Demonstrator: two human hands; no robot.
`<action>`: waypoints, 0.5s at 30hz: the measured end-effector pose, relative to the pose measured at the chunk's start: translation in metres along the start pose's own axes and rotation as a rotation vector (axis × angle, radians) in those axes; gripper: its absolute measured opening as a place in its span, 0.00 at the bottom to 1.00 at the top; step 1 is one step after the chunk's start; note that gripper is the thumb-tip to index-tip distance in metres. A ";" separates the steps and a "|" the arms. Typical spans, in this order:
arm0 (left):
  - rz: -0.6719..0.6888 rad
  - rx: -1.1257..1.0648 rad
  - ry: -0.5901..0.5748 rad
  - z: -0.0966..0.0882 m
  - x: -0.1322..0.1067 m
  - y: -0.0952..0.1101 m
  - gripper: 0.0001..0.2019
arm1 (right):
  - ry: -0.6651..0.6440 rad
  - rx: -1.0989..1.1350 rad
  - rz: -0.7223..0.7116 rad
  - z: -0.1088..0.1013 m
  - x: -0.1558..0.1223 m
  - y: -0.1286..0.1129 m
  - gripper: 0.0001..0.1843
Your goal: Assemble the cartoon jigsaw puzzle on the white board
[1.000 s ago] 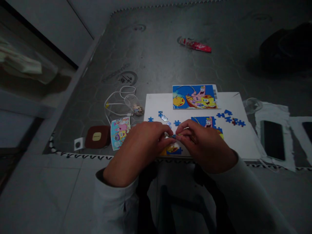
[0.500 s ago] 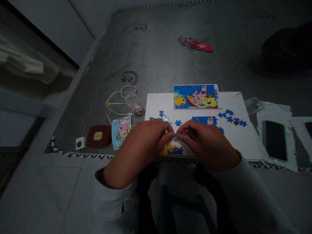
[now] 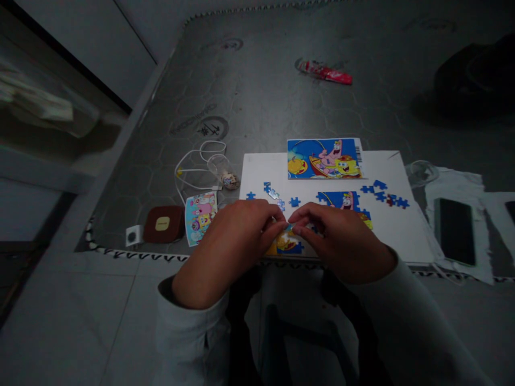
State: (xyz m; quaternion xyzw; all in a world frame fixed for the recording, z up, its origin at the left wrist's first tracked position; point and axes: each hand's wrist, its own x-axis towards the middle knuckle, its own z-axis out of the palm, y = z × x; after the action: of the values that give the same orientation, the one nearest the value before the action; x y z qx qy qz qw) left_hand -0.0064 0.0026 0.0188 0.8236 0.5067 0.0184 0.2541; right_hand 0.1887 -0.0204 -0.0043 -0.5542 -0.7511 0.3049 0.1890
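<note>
The person's left hand (image 3: 229,244) and right hand (image 3: 341,241) reach in over the near edge of a white board (image 3: 386,236), their fingers (image 3: 296,229) nearly closed and meeting around something small, too hidden to make out. Just below the fingertips lies a partly joined jigsaw section (image 3: 286,244). Farther on sit a second joined section (image 3: 344,202) and loose blue puzzle pieces (image 3: 382,188), and a printed cartoon picture card (image 3: 324,158) overlaps the board's far edge.
</note>
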 end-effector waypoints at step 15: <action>-0.090 0.054 -0.153 0.005 0.000 -0.001 0.12 | -0.147 -0.098 0.055 0.007 0.006 -0.001 0.08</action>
State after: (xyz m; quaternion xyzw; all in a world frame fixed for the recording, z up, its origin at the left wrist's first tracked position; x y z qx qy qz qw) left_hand -0.0060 0.0008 0.0139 0.8056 0.5225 -0.0699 0.2703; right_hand 0.1823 -0.0165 -0.0092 -0.5594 -0.7614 0.3127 0.0976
